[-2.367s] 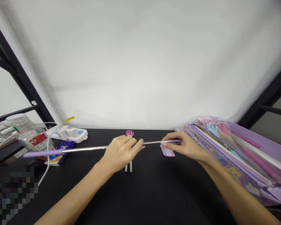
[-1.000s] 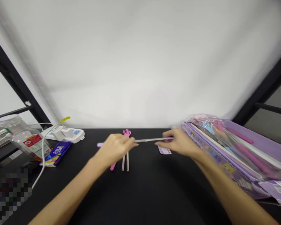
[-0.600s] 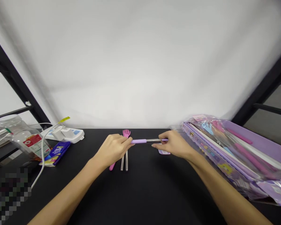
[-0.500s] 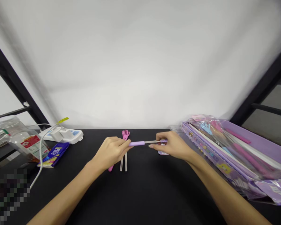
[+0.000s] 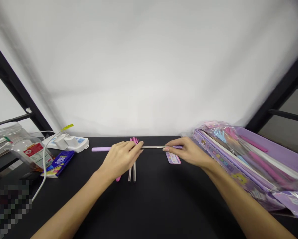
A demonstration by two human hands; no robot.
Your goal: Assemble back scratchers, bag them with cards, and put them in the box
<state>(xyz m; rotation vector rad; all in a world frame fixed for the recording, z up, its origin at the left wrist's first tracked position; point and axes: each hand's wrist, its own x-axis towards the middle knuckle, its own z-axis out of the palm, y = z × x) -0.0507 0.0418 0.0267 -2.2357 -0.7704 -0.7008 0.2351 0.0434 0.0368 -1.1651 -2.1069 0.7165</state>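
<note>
Stretching out again, the telescopic rod (image 5: 152, 147) now pokes its lilac handle past the left hand (image 5: 120, 158) toward nine o'clock, where half a second ago it was collapsed short. Left hand pinches its middle; right hand (image 5: 186, 153) at three o'clock grips the tip. Rod lies level between them, above the black table (image 5: 158, 199).

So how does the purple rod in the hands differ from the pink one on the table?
The purple-handled rod lies crosswise, pinched by left hand and right hand; the pink-handled rod lies lengthwise on the table, partly under the left hand. Purple looks extended, pink collapsed. Both have shiny metal shafts.
</note>
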